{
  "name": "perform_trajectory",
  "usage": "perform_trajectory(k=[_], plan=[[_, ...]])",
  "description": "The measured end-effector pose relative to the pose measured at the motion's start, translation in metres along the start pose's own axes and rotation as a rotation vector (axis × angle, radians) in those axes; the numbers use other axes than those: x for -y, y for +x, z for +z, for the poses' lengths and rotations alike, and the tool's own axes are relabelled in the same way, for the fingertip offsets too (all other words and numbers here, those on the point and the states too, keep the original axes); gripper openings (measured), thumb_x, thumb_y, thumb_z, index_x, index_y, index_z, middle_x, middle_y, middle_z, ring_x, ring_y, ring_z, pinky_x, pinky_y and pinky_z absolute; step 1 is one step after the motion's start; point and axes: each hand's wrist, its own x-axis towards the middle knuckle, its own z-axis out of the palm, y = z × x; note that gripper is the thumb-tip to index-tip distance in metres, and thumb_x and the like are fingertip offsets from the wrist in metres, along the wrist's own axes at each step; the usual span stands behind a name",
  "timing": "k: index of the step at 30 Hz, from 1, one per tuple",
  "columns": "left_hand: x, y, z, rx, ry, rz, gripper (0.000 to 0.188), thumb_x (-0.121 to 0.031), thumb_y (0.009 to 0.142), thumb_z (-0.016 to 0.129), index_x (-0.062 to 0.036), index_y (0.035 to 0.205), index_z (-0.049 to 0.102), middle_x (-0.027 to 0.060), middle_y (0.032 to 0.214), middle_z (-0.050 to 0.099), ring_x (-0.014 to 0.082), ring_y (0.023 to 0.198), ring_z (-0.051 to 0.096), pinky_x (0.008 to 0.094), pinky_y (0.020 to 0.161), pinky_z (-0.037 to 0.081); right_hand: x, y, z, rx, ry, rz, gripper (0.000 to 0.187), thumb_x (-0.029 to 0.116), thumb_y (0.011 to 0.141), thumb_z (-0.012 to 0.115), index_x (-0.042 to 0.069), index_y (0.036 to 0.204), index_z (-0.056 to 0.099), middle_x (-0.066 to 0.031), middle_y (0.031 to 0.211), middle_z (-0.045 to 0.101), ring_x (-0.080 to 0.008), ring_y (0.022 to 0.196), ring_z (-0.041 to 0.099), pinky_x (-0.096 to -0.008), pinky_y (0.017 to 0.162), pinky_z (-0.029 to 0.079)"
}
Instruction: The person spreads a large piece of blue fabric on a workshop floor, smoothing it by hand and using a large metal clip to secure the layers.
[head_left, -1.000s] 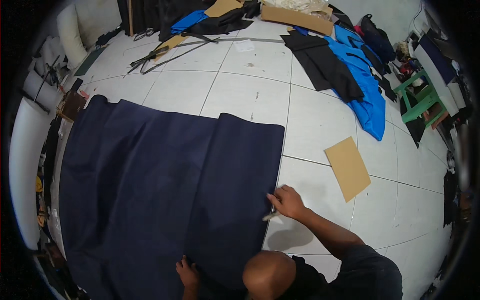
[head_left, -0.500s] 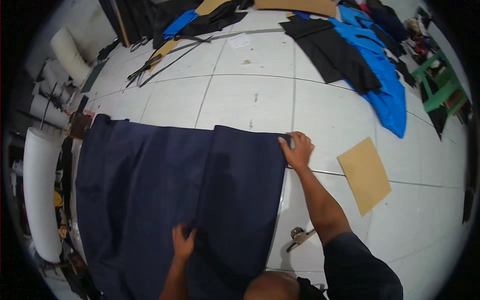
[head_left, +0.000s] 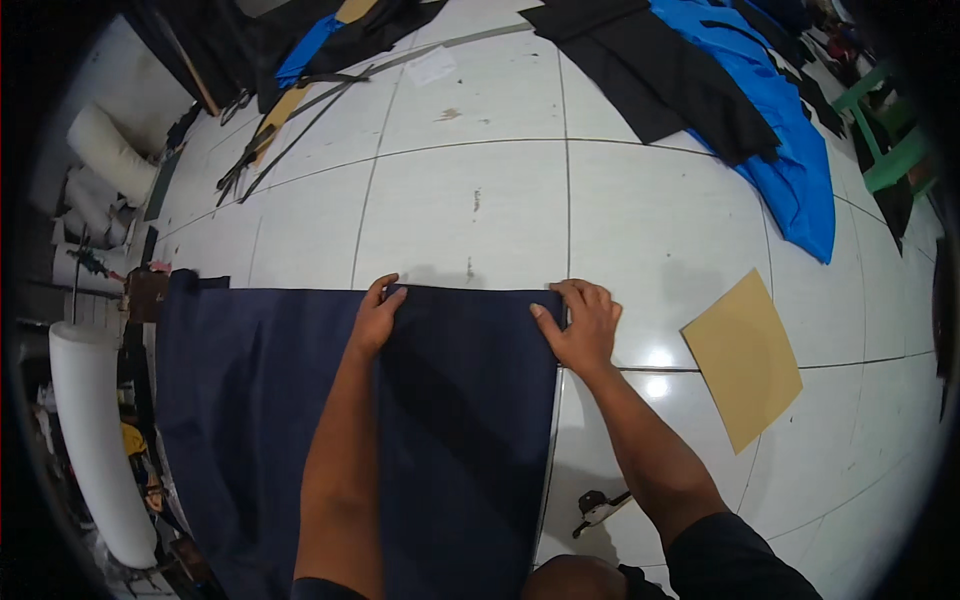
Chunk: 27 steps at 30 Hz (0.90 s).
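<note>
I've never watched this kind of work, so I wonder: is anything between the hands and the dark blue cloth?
Nothing visible: the left hand and right hand both touch the dark blue cloth along its far edge. The tan sheet lies apart, to the right.

Navy fabric (head_left: 460, 430) cut off by lower edge; black cloth (head_left: 660, 80) cropped at top.

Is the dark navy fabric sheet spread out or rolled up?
Spread, though wrinkled: the dark navy fabric sheet lies broad across white floor tiles, left hand and right hand at its far edge.
</note>
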Motion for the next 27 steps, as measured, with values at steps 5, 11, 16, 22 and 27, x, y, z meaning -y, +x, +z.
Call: perform_trajectory(k=[5,11,16,22,27], plan=[[-0.005,-0.003,0.009,-0.010,-0.124,0.044,0.030,-0.024,0.085,0.065,-0.0043,0.105,0.055,0.0034,0.088,0.055,0.0121,0.082,0.052,0.0258,0.074,0.043,-0.005,0.002,-0.004,0.045,0.006,0.017,0.040,0.043,0.075,0.069,0.012,0.100,0.064,-0.0039,0.107,0.057,-0.0223,0.108,0.045,-0.0379,0.091,0.028],[-0.006,-0.003,0.008,-0.097,0.034,0.037,0.031,-0.026,0.085,0.065,-0.0047,0.102,0.052,0.0040,0.088,0.055,0.0137,0.081,0.052,0.0268,0.072,0.043,-0.004,0.002,0.003,0.010,-0.014,0.001,0.038,0.041,0.076,0.069,0.010,0.098,0.064,-0.0043,0.106,0.058,-0.0226,0.107,0.046,-0.0379,0.089,0.029],[0.000,-0.004,0.009,-0.185,0.277,0.119,0.035,-0.029,0.084,0.066,-0.0037,0.103,0.050,0.0073,0.089,0.057,0.0160,0.079,0.053,0.0292,0.071,0.044,-0.001,0.000,0.003,-0.021,0.011,-0.016,0.033,0.039,0.076,0.069,0.010,0.093,0.065,-0.0037,0.105,0.059,-0.0221,0.106,0.047,-0.0372,0.089,0.029],[-0.002,-0.015,0.015,-0.268,0.426,0.191,0.042,-0.028,0.083,0.067,-0.0024,0.111,0.050,0.0178,0.101,0.058,0.0275,0.093,0.057,0.0361,0.082,0.045,0.002,-0.001,0.004,-0.040,0.004,-0.034,0.030,0.035,0.076,0.071,0.010,0.092,0.066,-0.0041,0.104,0.060,-0.0224,0.105,0.048,-0.0373,0.088,0.030],[-0.003,-0.082,0.038,-0.516,0.477,0.355,0.060,-0.024,0.081,0.068,-0.0006,0.130,0.042,0.0221,0.127,0.046,0.0368,0.120,0.043,0.0424,0.100,0.035,-0.007,0.000,0.005,-0.042,-0.050,-0.053,0.032,0.035,0.076,0.070,0.009,0.093,0.065,-0.0054,0.104,0.059,-0.0242,0.104,0.048,-0.0385,0.087,0.032]])
